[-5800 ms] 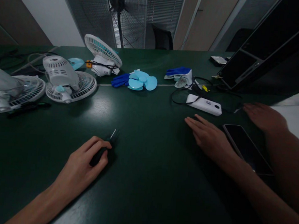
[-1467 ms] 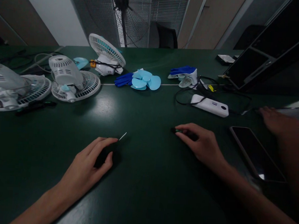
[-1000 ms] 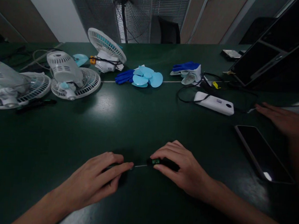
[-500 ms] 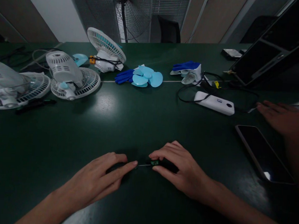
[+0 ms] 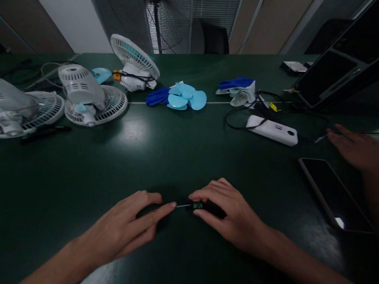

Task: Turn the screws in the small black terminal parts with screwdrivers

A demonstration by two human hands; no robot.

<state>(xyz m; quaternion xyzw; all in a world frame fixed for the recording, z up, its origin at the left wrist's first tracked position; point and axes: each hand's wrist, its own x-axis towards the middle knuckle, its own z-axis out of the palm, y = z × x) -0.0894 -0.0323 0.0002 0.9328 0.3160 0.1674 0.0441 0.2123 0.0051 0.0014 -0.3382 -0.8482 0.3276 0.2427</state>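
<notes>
Low over the green table, my right hand [image 5: 226,214] grips the black-and-green handle of a screwdriver [image 5: 198,205] between thumb and fingers. Its thin metal shaft points left and reaches the fingertips of my left hand [image 5: 135,218]. Those fingers are bent and closed at the shaft's tip, which they hide. The tool lies nearly level, close to the table top.
Small fans [image 5: 83,87] and a pen-like black tool [image 5: 45,133] lie at left. Behind are light-blue fan blades [image 5: 186,96] and gloves [image 5: 237,87]. A white power bank [image 5: 272,130], a phone [image 5: 333,193] and another person's hand [image 5: 359,147] are at right.
The shaft has tilted slightly, its left end rising with my left fingertips. The handle has turned a little in my right hand. The other person's hand has shifted slightly.
</notes>
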